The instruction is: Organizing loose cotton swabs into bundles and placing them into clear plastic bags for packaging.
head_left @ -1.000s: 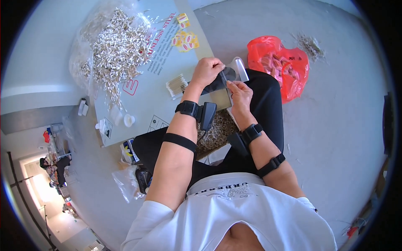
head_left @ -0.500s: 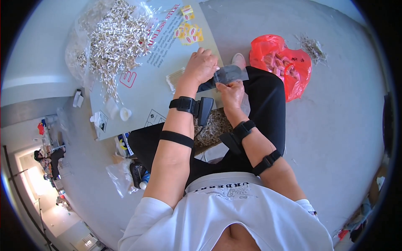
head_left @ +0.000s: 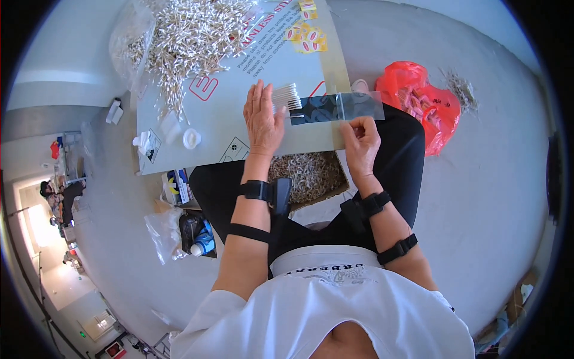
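My left hand (head_left: 262,119) rests at the table with its fingers stretched out, beside a neat row of cotton swabs (head_left: 288,97). Its palm hides the swabs' left ends; whether it touches them I cannot tell. The swabs' right ends lie at a flat clear plastic bag (head_left: 320,110), which looks dark over the table and sticks out past the table's edge. Thumb and fingers of my right hand (head_left: 362,146) pinch the bag's near edge. A large heap of loose cotton swabs (head_left: 194,36) spills from a clear bag at the far left.
Yellow-and-white labels (head_left: 308,39) lie on the printed table (head_left: 215,128). White caps (head_left: 191,139) sit at its left. Below is a box of swabs (head_left: 305,176). A red bag (head_left: 412,99) with pink packs stands on the floor, right. Another person (head_left: 60,194) is far left.
The bag has come down flat onto the table beside the swab row. My left hand has let go of it, opened and moved left to the swabs; my right hand has moved right.
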`<state>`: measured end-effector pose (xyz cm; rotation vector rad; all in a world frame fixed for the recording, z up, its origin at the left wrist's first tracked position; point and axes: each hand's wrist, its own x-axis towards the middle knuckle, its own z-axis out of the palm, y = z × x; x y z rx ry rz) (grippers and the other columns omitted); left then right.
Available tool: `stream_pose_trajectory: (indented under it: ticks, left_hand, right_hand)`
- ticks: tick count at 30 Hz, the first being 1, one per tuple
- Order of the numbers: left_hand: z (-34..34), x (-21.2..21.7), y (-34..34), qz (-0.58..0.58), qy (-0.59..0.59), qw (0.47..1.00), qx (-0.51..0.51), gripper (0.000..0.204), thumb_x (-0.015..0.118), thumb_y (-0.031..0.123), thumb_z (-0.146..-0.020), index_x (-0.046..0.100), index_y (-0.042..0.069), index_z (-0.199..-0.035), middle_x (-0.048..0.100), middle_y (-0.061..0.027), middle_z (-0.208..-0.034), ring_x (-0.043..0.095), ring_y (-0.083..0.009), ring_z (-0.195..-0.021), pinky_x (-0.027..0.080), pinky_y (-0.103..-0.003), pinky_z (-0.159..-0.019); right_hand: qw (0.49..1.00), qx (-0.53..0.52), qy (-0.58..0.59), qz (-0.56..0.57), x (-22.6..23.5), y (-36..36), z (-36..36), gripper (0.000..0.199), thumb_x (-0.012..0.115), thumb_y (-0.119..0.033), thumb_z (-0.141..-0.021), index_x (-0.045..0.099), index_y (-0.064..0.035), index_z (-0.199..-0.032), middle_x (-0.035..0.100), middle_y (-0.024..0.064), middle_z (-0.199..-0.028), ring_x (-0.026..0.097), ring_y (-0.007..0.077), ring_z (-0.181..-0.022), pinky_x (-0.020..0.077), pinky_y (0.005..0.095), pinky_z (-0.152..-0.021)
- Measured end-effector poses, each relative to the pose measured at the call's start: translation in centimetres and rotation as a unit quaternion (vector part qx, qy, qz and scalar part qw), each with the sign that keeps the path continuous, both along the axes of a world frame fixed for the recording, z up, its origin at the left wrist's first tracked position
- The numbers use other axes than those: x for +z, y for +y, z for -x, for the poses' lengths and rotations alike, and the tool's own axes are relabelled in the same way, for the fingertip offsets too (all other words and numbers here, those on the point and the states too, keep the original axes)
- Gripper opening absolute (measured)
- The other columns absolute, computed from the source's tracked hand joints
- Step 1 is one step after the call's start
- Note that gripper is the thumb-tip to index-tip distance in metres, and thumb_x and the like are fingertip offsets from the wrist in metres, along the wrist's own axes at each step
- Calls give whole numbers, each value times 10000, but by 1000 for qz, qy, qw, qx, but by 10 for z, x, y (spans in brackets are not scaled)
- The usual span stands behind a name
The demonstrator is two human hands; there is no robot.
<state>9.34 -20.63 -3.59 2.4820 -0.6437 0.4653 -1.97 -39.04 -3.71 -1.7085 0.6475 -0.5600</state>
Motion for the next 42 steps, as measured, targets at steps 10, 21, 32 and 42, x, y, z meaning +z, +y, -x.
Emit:
stream_pose_trajectory:
  ticks: [10, 21, 32, 42]
  left_hand:
    - [4, -9, 1, -150, 107, 982, -32, 810, 556, 502, -908, 240, 73, -1518, 201, -148, -1589, 164, -292, -1479, 122, -521, -1179]
    - [0, -22, 0, -143, 101, 984, -25, 672, 439, 462, -973, 320, 46, -1487, 269, -138, -1568, 200, -274, -1472, 131, -546, -1173]
    - [7, -17, -4, -173, 92, 980, -38, 701, 486, 464, -951, 323, 41, -1486, 277, -148, -1564, 209, -274, -1470, 124, -536, -1178]
    - [32, -17, -43, -133, 117, 982, -68, 761, 543, 464, -921, 278, 55, -1506, 236, -153, -1578, 183, -276, -1477, 113, -515, -1185]
  right_hand:
    - [932, 292, 20, 214, 15, -4, -67, 459, 757, -77, -694, 601, -47, -1125, 619, 148, -1090, 593, 328, -1016, 482, 411, -843]
    - [813, 399, 17, 423, -5, 5, -99, 674, 781, -201, -703, 542, -163, -1332, 502, -22, -1405, 456, 264, -1224, 382, 439, -977]
    - [812, 313, -57, 489, -17, 13, -83, 418, 666, -169, -777, 634, -114, -1190, 577, -16, -1294, 505, 235, -1156, 395, 412, -940]
    - [796, 286, -43, 531, -9, -22, -56, 409, 660, -165, -737, 662, -118, -1143, 611, -16, -1241, 524, 230, -1135, 398, 411, -950]
